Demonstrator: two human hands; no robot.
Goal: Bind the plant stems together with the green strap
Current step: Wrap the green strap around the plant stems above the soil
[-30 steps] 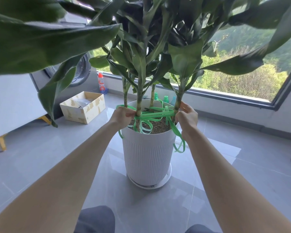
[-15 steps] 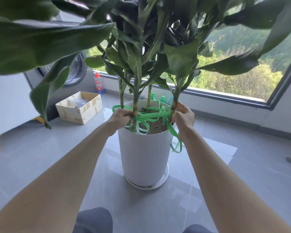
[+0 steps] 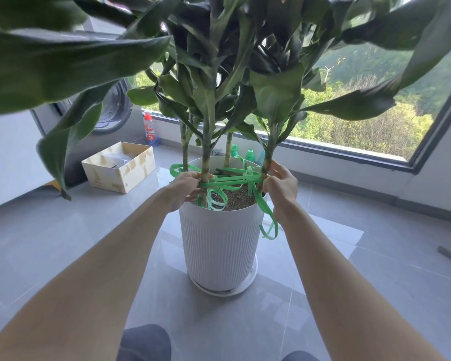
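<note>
Moved: flat green plastic strap pulled straighter between fingers.
Left hand: pinching strap beside thin green stem.
Right hand: gripping strap.

**Room check: tiled corner by big window**

Floor is glossy grey tile and reflects the daylight. Wide window w/ dark frame runs along the back, and I see sunlit trees outside. White wall sits below it at right. Left: grey front-load washer, w/ an open cardboard box on the floor in front. Red-capped bottle stands by the sill.
</note>
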